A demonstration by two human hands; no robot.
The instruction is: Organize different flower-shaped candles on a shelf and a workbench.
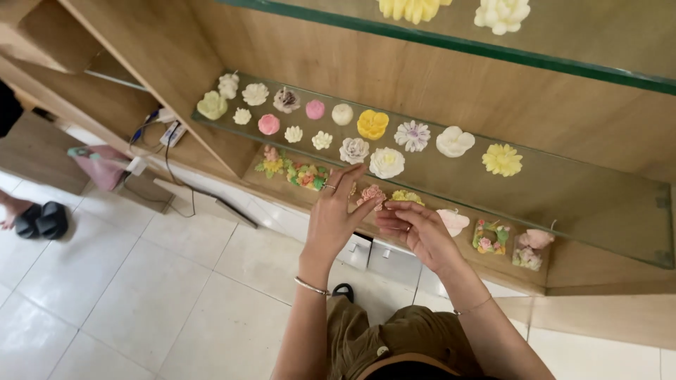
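Pink flower candle (371, 195) is pinched by the left hand (331, 222) grip; right hand (415, 229) grip pressed together just beside.

The left hand (332, 219) and right hand (417, 231) cover part of the pink flower candle (371, 195) — its lower half hidden. The yellow candle (410, 8) on the top glass shelf (451, 43) is cut by the edge — another person's foot (10, 209) too.

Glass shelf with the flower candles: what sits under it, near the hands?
Under the glass shelf, a wooden ledge holds colourful flower pieces: one cluster left, a square one right. The left hand and right hand pinch a pink flower, hiding whatever lies beneath.
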